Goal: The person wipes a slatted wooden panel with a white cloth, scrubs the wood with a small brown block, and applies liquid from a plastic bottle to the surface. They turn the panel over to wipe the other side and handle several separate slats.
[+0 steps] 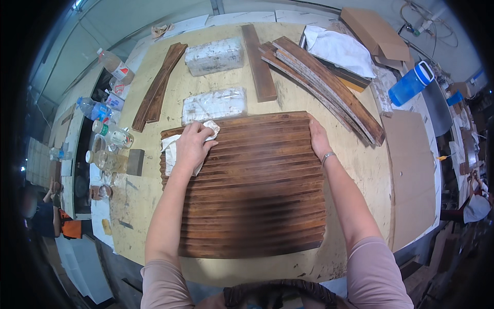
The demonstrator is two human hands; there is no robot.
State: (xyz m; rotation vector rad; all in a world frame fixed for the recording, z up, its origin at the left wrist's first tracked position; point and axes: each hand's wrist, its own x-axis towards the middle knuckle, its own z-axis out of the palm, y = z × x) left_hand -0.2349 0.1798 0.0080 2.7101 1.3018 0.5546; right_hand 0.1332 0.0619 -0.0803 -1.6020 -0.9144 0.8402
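Gripping a white cloth (173, 157), the left hand (192, 146) presses it onto the ribbed brown wooden panel (257, 170) in the head view. The right hand (319, 138), unclenched with fingers extended, bears against the panel's right side. The panel lies mid-surface, toward the near edge of the stained, pale yellow surface (135, 208). Two wrapped white blocks (214, 56) lie between the panel and the far edge. Crossed brown slats (160, 85) lie toward the far left corner; a bundle of curved slats (329, 87) lies toward the far right corner. Plastic bottles (113, 135) line the left edge. A blue bottle (406, 89) and a cardboard sheet (412, 175) occupy the right edge. Room: a pale wall (149, 15) rises beyond the far edge; another person (45, 220), partly visible, is well beyond the left edge.
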